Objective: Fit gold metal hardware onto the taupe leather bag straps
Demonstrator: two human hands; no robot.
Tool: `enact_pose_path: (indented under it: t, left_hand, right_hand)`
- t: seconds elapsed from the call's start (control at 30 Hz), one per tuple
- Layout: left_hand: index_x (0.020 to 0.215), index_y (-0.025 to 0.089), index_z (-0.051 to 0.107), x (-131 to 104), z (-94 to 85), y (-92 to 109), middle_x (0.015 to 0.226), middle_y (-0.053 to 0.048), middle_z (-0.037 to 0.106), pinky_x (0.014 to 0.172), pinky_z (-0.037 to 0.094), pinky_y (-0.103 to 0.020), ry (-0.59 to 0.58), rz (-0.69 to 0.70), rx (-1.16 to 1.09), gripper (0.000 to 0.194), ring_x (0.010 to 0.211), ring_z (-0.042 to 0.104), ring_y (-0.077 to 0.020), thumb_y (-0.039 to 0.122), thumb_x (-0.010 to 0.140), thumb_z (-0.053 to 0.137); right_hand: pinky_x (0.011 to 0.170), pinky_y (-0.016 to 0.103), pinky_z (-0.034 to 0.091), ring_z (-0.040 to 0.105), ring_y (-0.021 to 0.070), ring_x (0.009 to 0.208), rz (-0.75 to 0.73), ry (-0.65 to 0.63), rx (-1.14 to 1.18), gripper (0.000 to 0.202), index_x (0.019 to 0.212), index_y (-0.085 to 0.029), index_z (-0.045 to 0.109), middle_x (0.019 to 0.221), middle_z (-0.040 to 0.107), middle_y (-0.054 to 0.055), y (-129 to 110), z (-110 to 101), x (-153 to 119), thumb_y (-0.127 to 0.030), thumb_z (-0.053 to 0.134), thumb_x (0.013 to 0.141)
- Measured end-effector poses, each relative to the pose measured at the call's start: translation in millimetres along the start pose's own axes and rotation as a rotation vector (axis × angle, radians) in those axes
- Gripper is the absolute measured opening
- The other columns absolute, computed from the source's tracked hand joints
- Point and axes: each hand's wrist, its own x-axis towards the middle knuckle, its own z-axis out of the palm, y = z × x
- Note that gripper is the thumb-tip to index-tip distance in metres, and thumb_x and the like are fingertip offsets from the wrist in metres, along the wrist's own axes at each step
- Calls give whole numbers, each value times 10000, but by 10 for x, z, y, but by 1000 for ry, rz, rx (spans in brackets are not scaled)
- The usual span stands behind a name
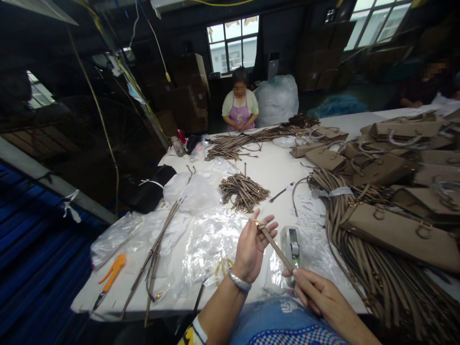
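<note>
A taupe strap (276,248) stretches slantwise between my two hands over the table's near edge. Its gold-coloured metal end (258,223) lies in my left hand (252,247), palm up, with the thumb against it and the fingers partly curled. Lower down, my right hand (312,288) pinches the strap between thumb and fingers. Just behind the strap stands a grey tape dispenser (290,242). Beyond my left hand is a small bundle of short straps with gold fittings (242,191). Clear plastic bags (208,242) are spread to the left.
Taupe handbags (398,232) and a tied bundle of long straps (354,254) cover the right side. Orange-handled snips (112,273) and loose straps (155,251) lie at left. More straps (247,140) lie toward the far edge, where a person in a purple apron (240,114) sits.
</note>
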Motion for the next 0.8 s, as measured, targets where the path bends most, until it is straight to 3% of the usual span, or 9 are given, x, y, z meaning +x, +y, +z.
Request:
enact_pose_path:
  t: [0.27,0.43,0.7,0.8]
  left_hand:
    - [1031,123,667,17,61,-28,972,-88,706,917,516,-320,-70,40,26,292,916,689,-177,365,868,660]
    - [1009,145,681,45,63,-15,1067,-84,692,875,528,-279,-16,34,-4,259,944,682,-166,325,826,718]
    - [1095,161,658,-68,150,-35,1011,-57,699,986,478,-317,-33,-54,-28,277,933,678,-142,235,834,708]
    - [1118,167,648,-122,178,15,1108,-77,682,1009,468,-373,-62,-31,-2,290,998,665,-179,270,851,688]
  right_hand:
    - [447,245,204,305,72,436,-74,8,21,515,950,-139,664,581,540,-18,-2,22,-18,-620,493,885]
    - [502,256,244,326,101,490,-158,16,-25,482,886,-135,692,510,399,-54,-14,12,-40,-573,493,910]
    - [524,250,298,330,103,495,-146,88,-3,464,881,-142,699,510,365,-63,-133,22,-82,-558,494,914]
    - [505,242,283,314,97,484,-139,80,-9,472,813,-149,695,505,342,-67,-193,20,-104,-560,487,915]
